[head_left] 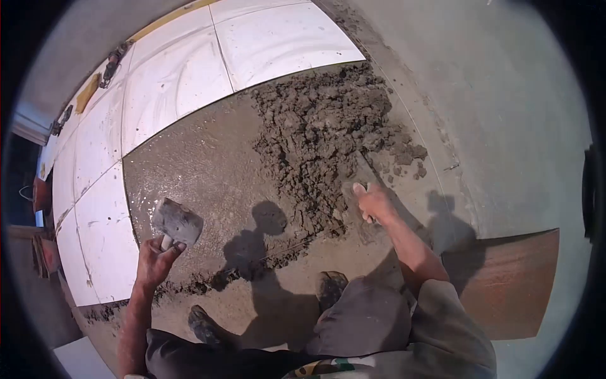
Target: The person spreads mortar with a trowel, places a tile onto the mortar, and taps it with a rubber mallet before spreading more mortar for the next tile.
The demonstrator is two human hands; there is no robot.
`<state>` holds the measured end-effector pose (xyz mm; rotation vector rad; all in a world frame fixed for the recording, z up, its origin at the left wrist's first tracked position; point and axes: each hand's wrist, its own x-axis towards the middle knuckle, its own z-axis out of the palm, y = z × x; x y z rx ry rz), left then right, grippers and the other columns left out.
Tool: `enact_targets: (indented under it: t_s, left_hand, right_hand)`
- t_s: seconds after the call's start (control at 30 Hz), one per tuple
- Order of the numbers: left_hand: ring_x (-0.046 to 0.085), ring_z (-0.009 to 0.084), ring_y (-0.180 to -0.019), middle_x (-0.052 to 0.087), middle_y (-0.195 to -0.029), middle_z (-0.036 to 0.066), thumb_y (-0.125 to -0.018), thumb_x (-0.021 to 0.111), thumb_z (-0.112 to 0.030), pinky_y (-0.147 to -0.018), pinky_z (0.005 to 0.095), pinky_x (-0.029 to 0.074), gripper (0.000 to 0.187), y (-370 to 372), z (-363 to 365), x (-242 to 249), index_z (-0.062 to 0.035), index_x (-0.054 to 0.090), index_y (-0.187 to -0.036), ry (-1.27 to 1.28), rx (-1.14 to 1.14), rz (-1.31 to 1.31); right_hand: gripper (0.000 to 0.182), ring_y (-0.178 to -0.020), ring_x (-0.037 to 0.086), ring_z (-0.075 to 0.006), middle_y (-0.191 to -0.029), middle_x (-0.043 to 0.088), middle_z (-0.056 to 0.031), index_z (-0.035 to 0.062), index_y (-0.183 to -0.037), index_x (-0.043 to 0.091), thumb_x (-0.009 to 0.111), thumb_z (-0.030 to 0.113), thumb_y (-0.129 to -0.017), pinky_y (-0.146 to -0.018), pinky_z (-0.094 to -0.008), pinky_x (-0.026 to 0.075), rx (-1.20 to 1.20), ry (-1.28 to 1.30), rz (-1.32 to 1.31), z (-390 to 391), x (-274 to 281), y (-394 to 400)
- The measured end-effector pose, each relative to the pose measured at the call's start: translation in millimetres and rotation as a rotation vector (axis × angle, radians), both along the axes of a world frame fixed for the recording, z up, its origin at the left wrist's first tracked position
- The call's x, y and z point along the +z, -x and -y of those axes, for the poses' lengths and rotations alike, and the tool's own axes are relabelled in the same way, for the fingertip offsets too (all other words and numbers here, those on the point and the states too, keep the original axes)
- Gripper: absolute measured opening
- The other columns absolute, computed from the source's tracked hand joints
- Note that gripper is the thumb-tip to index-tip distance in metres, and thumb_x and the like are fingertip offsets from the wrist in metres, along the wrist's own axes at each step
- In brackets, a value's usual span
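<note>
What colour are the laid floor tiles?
White, the floor tiles show best in the head view.

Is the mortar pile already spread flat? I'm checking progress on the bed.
No: the mortar pile lies lumpy and heaped beside the laid white tiles, while the right hand works at its edge.

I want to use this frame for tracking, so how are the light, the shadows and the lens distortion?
Head view: hard light casts the person's dark shadow across the floor; fisheye lens bends the white tiles and blacks out the corners; left hand with trowel and right hand stay sharp.
</note>
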<state>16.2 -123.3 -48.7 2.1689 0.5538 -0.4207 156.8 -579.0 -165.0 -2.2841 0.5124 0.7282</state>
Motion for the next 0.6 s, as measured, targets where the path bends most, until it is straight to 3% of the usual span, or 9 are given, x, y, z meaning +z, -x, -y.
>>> enact_targets:
  t_s: [0.07,0.1,0.2,0.3,0.4,0.43,0.47,0.53,0.6]
  left_hand:
    - [0.05,0.0082,-0.065,0.061,-0.069,0.001,-0.081,0.071,-0.024,-0.059,0.0281,0.042,0.028,3.1,-6.2,-1.9,0.0028,0.066,-0.087,-0.031,-0.005,-0.004]
    - [0.05,0.0086,-0.065,0.062,-0.069,0.002,-0.08,0.071,-0.024,-0.06,0.0286,0.042,0.028,2.5,-5.3,1.8,0.0031,0.066,-0.088,-0.102,-0.055,0.038]
    - [0.05,0.0092,-0.065,0.062,-0.068,0.004,-0.08,0.069,-0.023,-0.061,0.0294,0.043,0.029,4.5,-12.6,8.7,0.0035,0.065,-0.089,-0.209,-0.098,0.1]
    - [0.051,0.0097,-0.066,0.063,-0.07,0.003,-0.081,0.068,-0.023,-0.061,0.0297,0.044,0.029,8.5,-29.9,5.2,0.0034,0.066,-0.092,-0.031,0.024,0.324]
    - [0.046,0.0092,-0.059,0.054,-0.059,0.004,-0.081,0.067,-0.031,-0.054,0.0302,0.039,0.034,11.8,-43.9,36.5,0.0026,0.063,-0.077,-0.298,0.128,0.226]
    - [0.043,0.0104,-0.054,0.049,-0.055,0.003,-0.08,0.067,-0.033,-0.05,0.0318,0.037,0.038,18.5,-55.1,39.0,0.0025,0.059,-0.071,-0.291,0.195,0.265]
    - [0.04,0.0097,-0.05,0.047,-0.054,0.001,-0.081,0.067,-0.035,-0.046,0.0307,0.034,0.04,22.7,-64.2,42.3,0.0013,0.057,-0.069,-0.312,0.259,0.304]
    - [0.038,0.0051,-0.045,0.046,-0.054,-0.003,-0.083,0.068,-0.038,-0.042,0.0253,0.031,0.038,33.0,-75.7,49.2,-0.0029,0.059,-0.073,-0.119,0.422,0.408]
    - [0.038,0.0048,-0.043,0.044,-0.053,-0.005,-0.083,0.07,-0.037,-0.041,0.0242,0.031,0.037,38.2,-90.4,50.4,-0.0035,0.058,-0.075,0.02,0.59,0.439]
  right_hand:
    - [0.051,-0.045,0.057,-0.0211,-0.057,0.058,-0.0142,-0.0099,-0.086,0.057,0.049,0.04,-0.096,-0.04,-0.0365,0.044,0.027,-0.196,0.04,-9.9,-21.7,-20.5]
    - [0.048,-0.044,0.052,-0.0191,-0.059,0.055,-0.0126,-0.0079,-0.096,0.056,0.049,0.04,-0.096,-0.039,-0.0365,0.042,-0.083,-0.289,-0.017,-17.0,-23.6,-26.0]
    - [0.045,-0.042,0.05,-0.0188,-0.06,0.052,-0.0099,-0.0055,-0.104,0.054,0.051,0.038,-0.096,-0.038,-0.0366,0.04,-0.314,-0.399,0.013,-22.7,-38.0,-26.4]
    - [0.034,-0.041,0.045,-0.0152,-0.06,0.047,-0.0026,0.0084,-0.083,0.051,0.056,0.041,-0.093,-0.036,-0.0328,0.036,-0.306,-0.558,-0.064,-3.7,-33.3,-22.6]
    - [0.033,-0.041,0.043,-0.0143,-0.059,0.047,-0.0008,0.0116,-0.081,0.049,0.054,0.041,-0.093,-0.036,-0.0322,0.034,-0.44,-0.677,-0.069,-1.5,-6.7,-6.1]
    - [0.034,-0.041,0.044,-0.014,-0.058,0.046,-0.0006,0.011,-0.08,0.048,0.054,0.042,-0.093,-0.036,-0.0316,0.034,-0.364,-0.518,0.006,0.5,-3.1,-3.4]
    - [0.034,-0.041,0.044,-0.0136,-0.059,0.046,-0.0006,0.0104,-0.08,0.049,0.054,0.041,-0.093,-0.036,-0.0313,0.036,-0.312,-0.527,0.022,1.1,7.8,0.1]
    - [0.034,-0.041,0.045,-0.0131,-0.059,0.046,-0.0007,0.0097,-0.081,0.049,0.054,0.041,-0.093,-0.037,-0.0311,0.037,-0.243,-0.548,0.038,-18.1,23.5,11.4]
    - [0.034,-0.04,0.046,-0.0125,-0.059,0.047,-0.0012,0.0085,-0.081,0.05,0.054,0.039,-0.094,-0.036,-0.0301,0.038,-0.064,-0.414,0.113,-35.9,35.3,19.7]
